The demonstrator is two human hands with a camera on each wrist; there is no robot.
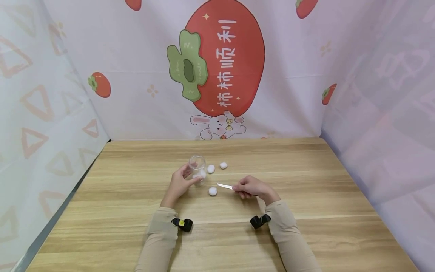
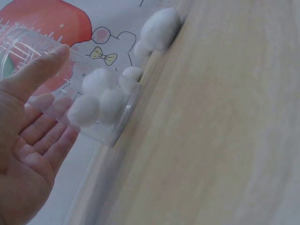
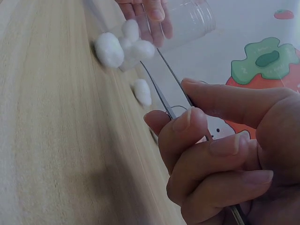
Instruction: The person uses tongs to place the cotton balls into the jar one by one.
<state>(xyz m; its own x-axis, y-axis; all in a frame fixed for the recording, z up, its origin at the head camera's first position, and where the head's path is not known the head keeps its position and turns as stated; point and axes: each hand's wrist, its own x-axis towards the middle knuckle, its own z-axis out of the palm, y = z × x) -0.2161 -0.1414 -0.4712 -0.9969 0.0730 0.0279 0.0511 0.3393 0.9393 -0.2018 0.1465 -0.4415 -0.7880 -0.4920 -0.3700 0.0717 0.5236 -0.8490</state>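
Note:
My left hand (image 1: 180, 182) grips a clear jar (image 2: 65, 89) with thumb and fingers around its side. Several white cotton balls (image 2: 84, 111) lie at the bottom of the jar, which stands upright on the table. In my right hand (image 3: 225, 150) is a pair of metal tweezers (image 3: 161, 91), pinched between thumb and fingers. Their tips stand apart with nothing between them, pointing left toward the jar in the head view. A loose cotton ball (image 1: 212, 191) lies just left of and below the tips. Two more, one cotton ball (image 1: 210, 169) and another (image 1: 223, 165), rest right of the jar.
The wooden table (image 1: 119, 211) reaches back to a white cloth backdrop (image 1: 136, 105) printed with a large red persimmon and a rabbit. Patterned cloth (image 1: 44, 124) hangs along the left side as well. A black wrist camera (image 1: 185, 225) sits on the left sleeve.

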